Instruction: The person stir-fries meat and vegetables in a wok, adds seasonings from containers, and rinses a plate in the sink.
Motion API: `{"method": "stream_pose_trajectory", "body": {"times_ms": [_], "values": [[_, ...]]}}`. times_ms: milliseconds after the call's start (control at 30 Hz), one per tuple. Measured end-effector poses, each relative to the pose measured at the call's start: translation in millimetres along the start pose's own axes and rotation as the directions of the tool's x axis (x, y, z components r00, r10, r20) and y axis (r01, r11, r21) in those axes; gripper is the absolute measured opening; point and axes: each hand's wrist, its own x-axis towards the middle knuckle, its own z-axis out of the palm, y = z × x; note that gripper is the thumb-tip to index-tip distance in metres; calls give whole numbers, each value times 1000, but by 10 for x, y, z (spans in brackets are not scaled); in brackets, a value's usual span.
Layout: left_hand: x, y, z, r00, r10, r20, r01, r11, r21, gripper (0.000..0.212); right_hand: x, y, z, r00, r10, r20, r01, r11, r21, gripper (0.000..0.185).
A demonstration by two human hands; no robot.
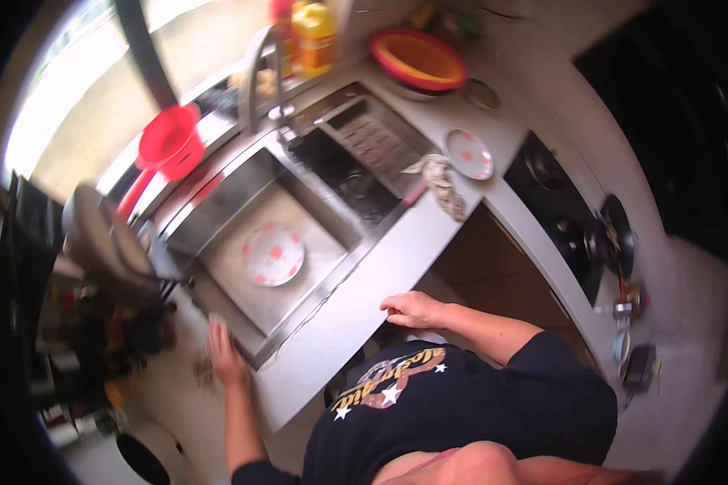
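My left hand (224, 351) rests with its fingers extended at the left rim of the steel sink (230, 315), and I see nothing in it. My right hand (414, 310) is at the front edge of the white counter (340, 321), its fingers curled; whether it grips anything there is unclear. A white plate with red flower marks (274, 254) lies in the large sink basin. On the counter beyond the smaller basin sits a similar plate (470, 155). A patterned cloth (440, 182) lies crumpled next to it, partly over the sink's corner.
A curved faucet (252, 79) rises behind the sink. A red dipper (171, 142) stands by the window ledge, with pans (100, 236) at the left. Red and orange basins (418, 59) are stacked at the back. A black hob (552, 212) and a wok (617, 236) are at the right.
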Motion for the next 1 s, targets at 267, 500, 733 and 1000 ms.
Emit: {"method": "stream_pose_trajectory", "body": {"times_ms": [267,500,733,1000], "values": [[-635,487,3,984,175,-4,-175,981,-86,28,-1229,859,-727,895,126,-428,-204,969,-142,25],[482,2150,363,895,93,436,-114,993,22,26,-4535,2175,-2317,-39,215,-976,-952,289,102,29],[667,3647,628,709,14,705,-140,983,121,25,-6246,3940,-2087,112,930,-351,-88,361,928,20],[283,5069,1531,578,357,734,-310,928,-207,24,-6995,3042,-2569,122,924,-361,-261,381,887,50]]}}
